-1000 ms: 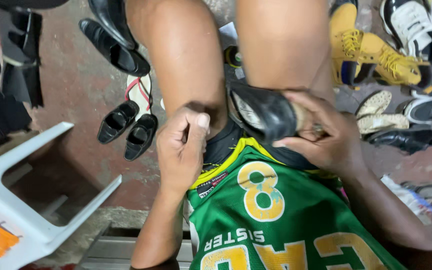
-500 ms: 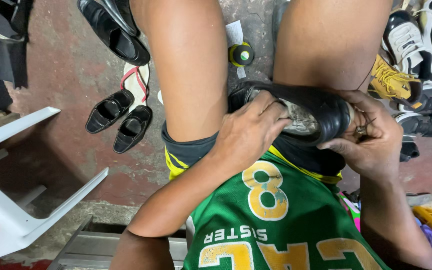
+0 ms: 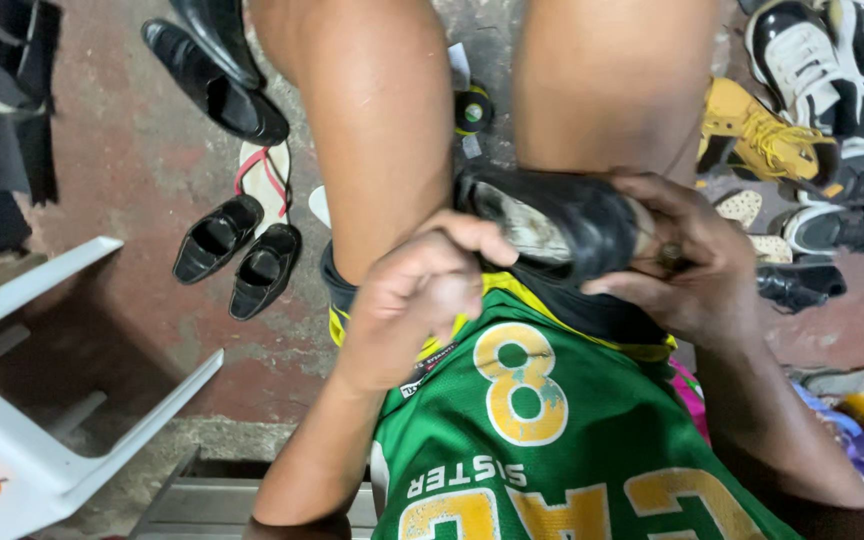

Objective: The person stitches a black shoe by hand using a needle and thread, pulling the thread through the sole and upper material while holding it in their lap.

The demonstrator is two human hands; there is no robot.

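Observation:
A worn black leather shoe lies sole up across my lap, between my bare knees. My right hand grips its right end, thumb underneath and fingers over the top. The fingers of my left hand are curled into a loose fist, and their tips press against the shoe's left end. Nothing shows inside that fist. Below the hands I see my green jersey with yellow figures.
On the red concrete floor to the left are a pair of small black shoes, a flip-flop and black dress shoes. A white plastic stool stands lower left. A yellow boot and sneakers pile up on the right. A small round tin lies between my legs.
My left hand reached up to the shoe, then drew back a little and curled at its left end. My right hand kept hold, and the shoe turned more sideways across my lap.

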